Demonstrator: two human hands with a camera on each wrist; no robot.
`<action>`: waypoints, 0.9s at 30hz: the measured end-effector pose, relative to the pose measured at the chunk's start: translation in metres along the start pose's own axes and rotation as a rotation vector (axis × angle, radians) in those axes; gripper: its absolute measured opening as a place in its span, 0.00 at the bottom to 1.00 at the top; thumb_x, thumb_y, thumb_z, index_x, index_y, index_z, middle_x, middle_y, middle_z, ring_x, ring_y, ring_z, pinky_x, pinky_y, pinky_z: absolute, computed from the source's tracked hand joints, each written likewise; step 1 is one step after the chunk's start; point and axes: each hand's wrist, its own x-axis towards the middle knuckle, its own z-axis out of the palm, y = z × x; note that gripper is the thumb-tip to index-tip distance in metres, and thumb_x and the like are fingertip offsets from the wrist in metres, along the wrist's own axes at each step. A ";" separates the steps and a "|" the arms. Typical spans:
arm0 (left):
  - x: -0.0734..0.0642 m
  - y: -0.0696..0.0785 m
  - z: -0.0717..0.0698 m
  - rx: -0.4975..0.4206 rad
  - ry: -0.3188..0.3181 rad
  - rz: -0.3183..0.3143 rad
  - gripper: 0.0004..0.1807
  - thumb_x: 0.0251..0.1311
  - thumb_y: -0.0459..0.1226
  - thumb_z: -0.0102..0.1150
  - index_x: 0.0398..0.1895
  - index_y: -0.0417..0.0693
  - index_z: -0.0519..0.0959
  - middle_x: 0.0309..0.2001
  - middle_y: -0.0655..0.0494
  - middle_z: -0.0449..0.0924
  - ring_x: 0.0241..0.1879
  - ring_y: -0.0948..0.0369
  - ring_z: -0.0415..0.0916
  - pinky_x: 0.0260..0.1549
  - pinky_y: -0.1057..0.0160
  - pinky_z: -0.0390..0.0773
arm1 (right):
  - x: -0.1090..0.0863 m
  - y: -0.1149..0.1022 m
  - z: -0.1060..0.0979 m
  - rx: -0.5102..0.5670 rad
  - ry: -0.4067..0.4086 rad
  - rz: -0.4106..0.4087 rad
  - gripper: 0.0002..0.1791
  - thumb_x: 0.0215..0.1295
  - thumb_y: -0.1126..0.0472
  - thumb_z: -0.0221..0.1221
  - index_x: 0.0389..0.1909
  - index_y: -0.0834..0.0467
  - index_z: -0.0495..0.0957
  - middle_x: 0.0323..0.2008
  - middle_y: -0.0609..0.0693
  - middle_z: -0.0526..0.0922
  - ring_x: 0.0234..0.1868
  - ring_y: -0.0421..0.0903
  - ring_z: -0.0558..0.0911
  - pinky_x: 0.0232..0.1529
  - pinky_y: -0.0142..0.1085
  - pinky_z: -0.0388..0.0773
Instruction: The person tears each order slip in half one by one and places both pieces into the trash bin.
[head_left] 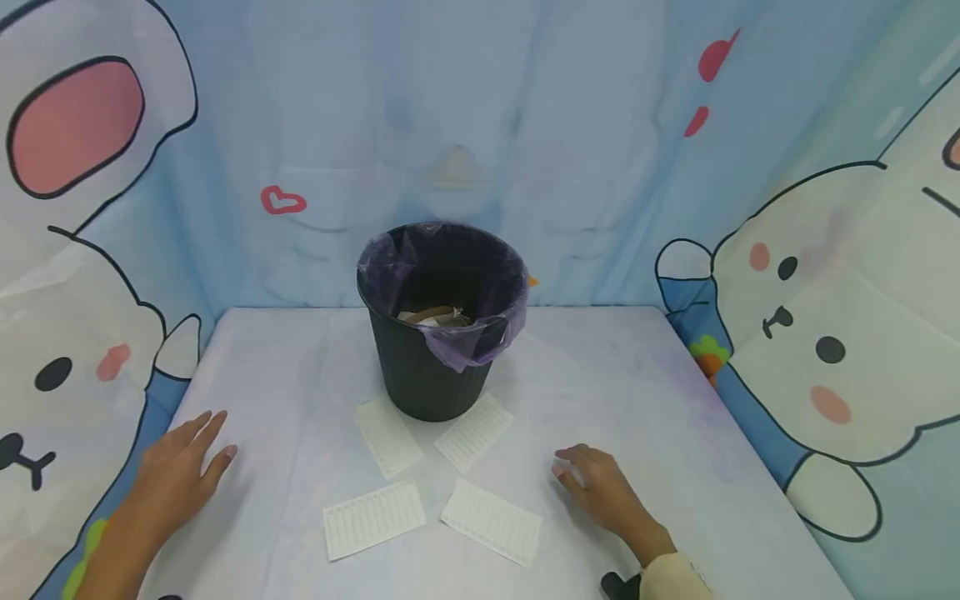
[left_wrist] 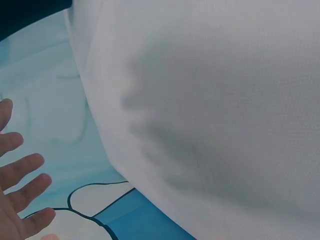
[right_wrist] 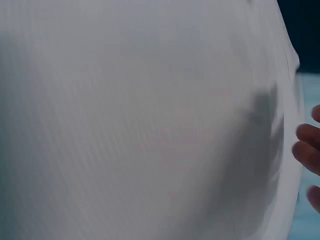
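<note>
In the head view my left hand (head_left: 174,475) hovers over the left edge of the table, fingers spread and holding nothing. My right hand (head_left: 600,487) is above the table right of the papers, its fingers loosely bent with nothing in them. Between the hands lie white paper slips with printed lines: one at front left (head_left: 375,518), one at front right (head_left: 492,522), one at back left (head_left: 388,435) and one at back right (head_left: 474,432). Behind them stands a black bin (head_left: 435,383) lined with a purple plastic bag (head_left: 480,337). The wrist views show only fingers, cloth and shadows.
Some brownish and pale scraps (head_left: 437,316) lie inside the bin. A white cloth covers the table (head_left: 300,358). A blue curtain (head_left: 600,167) printed with cartoon animals hangs behind and along both sides.
</note>
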 end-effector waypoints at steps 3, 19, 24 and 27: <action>-0.001 0.002 -0.002 -0.003 -0.020 -0.004 0.32 0.65 0.40 0.62 0.66 0.30 0.69 0.63 0.25 0.69 0.60 0.28 0.67 0.56 0.25 0.65 | -0.003 -0.022 0.009 0.008 -0.048 -0.049 0.13 0.65 0.52 0.67 0.45 0.55 0.84 0.41 0.44 0.84 0.44 0.43 0.83 0.48 0.42 0.82; 0.003 0.014 -0.008 -0.094 -0.162 -0.100 0.20 0.67 0.38 0.62 0.55 0.32 0.78 0.51 0.32 0.81 0.51 0.36 0.77 0.49 0.37 0.78 | -0.019 -0.071 0.023 0.147 -0.139 0.055 0.20 0.45 0.53 0.77 0.37 0.54 0.82 0.46 0.46 0.76 0.47 0.44 0.75 0.51 0.46 0.76; 0.004 0.018 -0.009 -0.120 -0.207 -0.095 0.20 0.69 0.40 0.59 0.56 0.34 0.78 0.49 0.36 0.83 0.47 0.41 0.81 0.47 0.41 0.81 | -0.014 -0.067 0.020 0.242 -0.221 0.137 0.14 0.56 0.58 0.72 0.39 0.56 0.79 0.40 0.43 0.76 0.45 0.42 0.76 0.51 0.44 0.79; 0.006 0.023 -0.012 -0.124 -0.231 -0.088 0.20 0.70 0.42 0.58 0.56 0.36 0.79 0.48 0.38 0.84 0.44 0.44 0.81 0.46 0.42 0.82 | -0.011 -0.064 0.018 0.277 -0.237 0.142 0.09 0.62 0.59 0.68 0.39 0.57 0.80 0.37 0.43 0.79 0.43 0.42 0.79 0.47 0.42 0.81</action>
